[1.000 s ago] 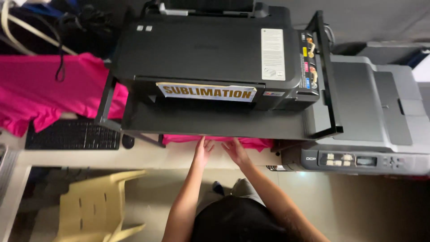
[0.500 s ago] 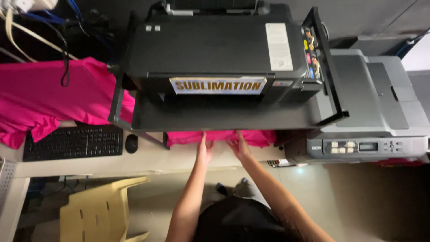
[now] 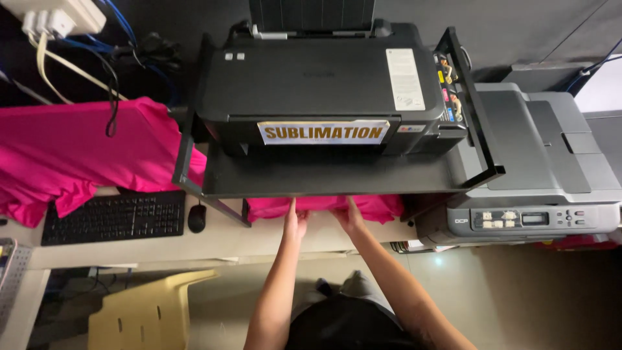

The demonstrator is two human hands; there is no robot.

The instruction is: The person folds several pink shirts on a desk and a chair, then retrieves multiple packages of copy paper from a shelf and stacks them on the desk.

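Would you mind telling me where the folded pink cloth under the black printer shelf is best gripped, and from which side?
Probably by its front edge, coming from the front. The folded pink cloth lies flat on the pale desk, and the black printer shelf covers its top and back, so only that edge shows. The left hand and right hand already rest there.

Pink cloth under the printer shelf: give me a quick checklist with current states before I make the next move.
1. Both hands on the pink cloth: ok; left hand and right hand rest on its front edge.
2. Firm grip: cannot tell; fingertips are hidden under the shelf.
3. Cloth free of the shelf: not ok; most lies beneath it.
4. Printer sits squarely on the shelf: ok.
5. Mouse and keyboard apart from the cloth: ok.
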